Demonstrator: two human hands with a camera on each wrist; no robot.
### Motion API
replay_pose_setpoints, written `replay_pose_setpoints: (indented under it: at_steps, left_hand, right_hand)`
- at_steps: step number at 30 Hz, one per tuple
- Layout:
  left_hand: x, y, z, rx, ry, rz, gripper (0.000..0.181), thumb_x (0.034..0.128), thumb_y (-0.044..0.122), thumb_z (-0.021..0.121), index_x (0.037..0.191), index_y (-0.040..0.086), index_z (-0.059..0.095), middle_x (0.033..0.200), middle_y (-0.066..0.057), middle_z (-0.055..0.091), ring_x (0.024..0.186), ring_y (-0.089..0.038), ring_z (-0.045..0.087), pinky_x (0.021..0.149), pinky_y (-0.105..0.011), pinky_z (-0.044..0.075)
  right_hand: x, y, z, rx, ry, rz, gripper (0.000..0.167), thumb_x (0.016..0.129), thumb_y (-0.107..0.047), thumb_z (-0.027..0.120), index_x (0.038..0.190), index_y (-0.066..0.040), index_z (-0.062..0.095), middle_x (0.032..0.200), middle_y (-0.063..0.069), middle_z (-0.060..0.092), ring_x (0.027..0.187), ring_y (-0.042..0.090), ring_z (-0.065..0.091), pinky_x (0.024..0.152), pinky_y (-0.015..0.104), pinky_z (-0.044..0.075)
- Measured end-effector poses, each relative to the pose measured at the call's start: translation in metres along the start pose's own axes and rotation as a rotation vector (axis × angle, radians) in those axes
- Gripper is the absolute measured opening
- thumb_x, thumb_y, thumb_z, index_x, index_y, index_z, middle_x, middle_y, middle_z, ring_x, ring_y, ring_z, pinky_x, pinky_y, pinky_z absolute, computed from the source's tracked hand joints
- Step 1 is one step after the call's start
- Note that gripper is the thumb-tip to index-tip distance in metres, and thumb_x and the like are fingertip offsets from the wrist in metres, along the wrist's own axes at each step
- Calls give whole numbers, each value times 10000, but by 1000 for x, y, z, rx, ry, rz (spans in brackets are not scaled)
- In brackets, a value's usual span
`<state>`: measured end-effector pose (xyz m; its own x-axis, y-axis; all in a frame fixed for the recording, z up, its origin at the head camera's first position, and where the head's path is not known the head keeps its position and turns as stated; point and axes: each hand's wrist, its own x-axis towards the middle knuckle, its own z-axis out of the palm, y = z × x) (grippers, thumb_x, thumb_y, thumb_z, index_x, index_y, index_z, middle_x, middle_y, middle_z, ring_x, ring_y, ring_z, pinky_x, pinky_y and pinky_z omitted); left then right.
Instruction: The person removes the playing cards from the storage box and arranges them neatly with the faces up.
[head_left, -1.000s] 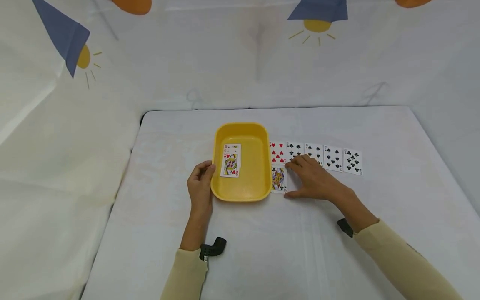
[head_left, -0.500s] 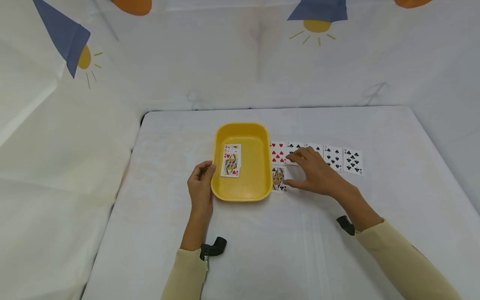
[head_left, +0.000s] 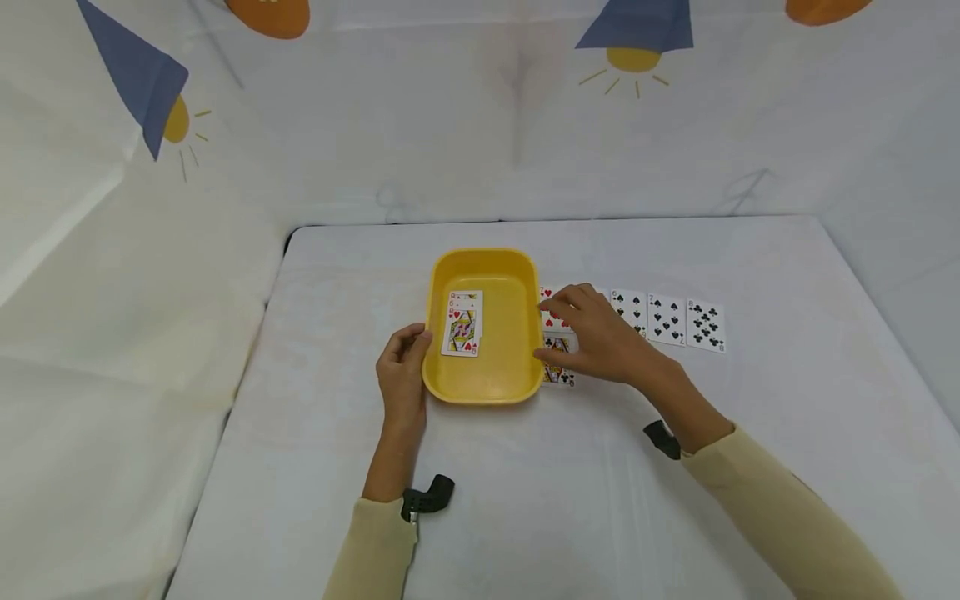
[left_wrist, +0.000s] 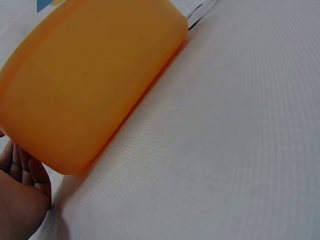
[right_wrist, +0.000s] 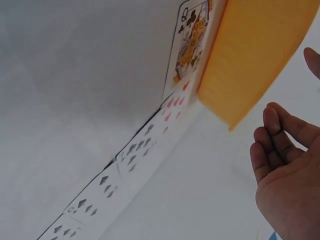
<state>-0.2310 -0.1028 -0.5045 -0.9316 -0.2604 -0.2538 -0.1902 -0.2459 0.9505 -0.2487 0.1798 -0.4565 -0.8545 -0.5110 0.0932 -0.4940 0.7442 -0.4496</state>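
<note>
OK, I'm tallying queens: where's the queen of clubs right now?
In the head view, the queen of clubs lies just right of the yellow tray, below the seven of hearts, partly hidden by the right hand.

1. Table (head_left: 300, 467): white surface.
2. Yellow tray (head_left: 510, 354) on it, around the middle.
3. Row of five cards (head_left: 628, 310), face up, right of tray.
4. Queen of clubs (right_wrist: 190, 47) face up, near side of row, beside tray.
</note>
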Motion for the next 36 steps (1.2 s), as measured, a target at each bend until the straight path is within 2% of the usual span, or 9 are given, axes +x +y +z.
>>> replay_pose_setpoints:
  at_steps: [5,8,14,18,27,36]
  left_hand:
    - [12,-19,-3,-22,2,36,292,927,234,734,1156,62,679,1168,-87,605,1035,-184,551,925,-274,512]
    - [11,-19,-2,-26,3,35,291,924,234,737,1150,59,682,1160,-94,604,1030,-181,550,911,-258,513]
    - [11,-21,-1,-39,5,29,292,919,232,743,1151,64,685,1164,-85,608,1034,-185,554,909,-263,517]
    - [10,-23,0,-45,3,48,278,918,228,743,1139,68,691,1154,-89,614,1028,-190,561,911,-281,521]
    - [7,-23,5,-59,4,65,247,910,208,748,1115,76,706,1137,-84,634,1016,-180,583,901,-266,528]
    - [6,-23,6,-55,8,63,260,902,209,753,1115,68,705,1132,-91,633,1002,-180,579,878,-261,530]
  right_hand:
    - [14,-10,8,-17,-6,-64,686,835,-473,785,1298,0,602,1195,106,551,1091,269,458,936,427,416]
    - [24,-16,15,-36,-21,-87,681,833,-476,785,1285,4,612,1164,97,555,1062,257,459,913,409,410]
    - [41,-25,28,-78,-63,-112,690,817,-478,797,1274,10,624,1174,110,551,1088,271,456,949,406,403]
    - [51,-28,33,-127,-74,-120,716,804,-501,798,1271,15,630,1165,117,559,1086,281,457,969,404,399]
    - [67,-31,41,-247,-198,-50,808,798,-607,754,1307,4,611,1185,107,525,1115,268,422,1007,380,380]
    - [79,-33,48,-328,-237,-24,819,776,-645,749,1263,1,616,1133,97,496,1075,266,406,990,371,364]
